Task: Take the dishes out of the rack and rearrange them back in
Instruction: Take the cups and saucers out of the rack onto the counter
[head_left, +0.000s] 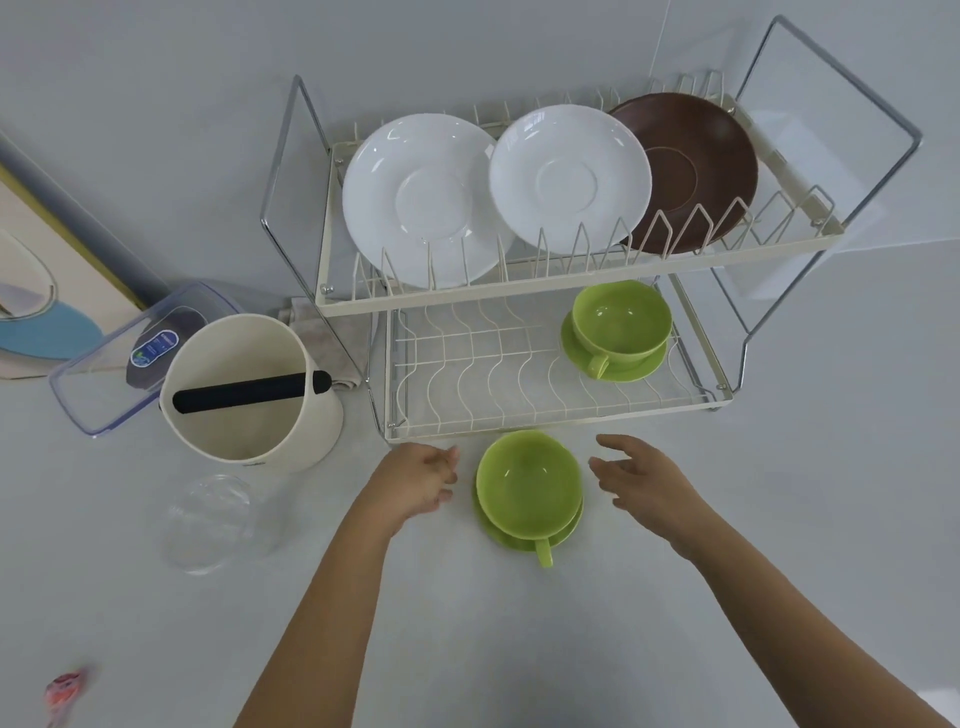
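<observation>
Bright, even, diffuse light; shadows are faint. Small glare spots sit on the white plates (423, 200). Wide-angle distortion bows the dish rack (566, 291). Corners blur, notably bottom left.

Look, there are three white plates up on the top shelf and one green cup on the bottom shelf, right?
Not quite. The head view shows only two white plates on the top shelf; the third plate is brown. The rest holds: one green cup sits on the bottom shelf.
</observation>
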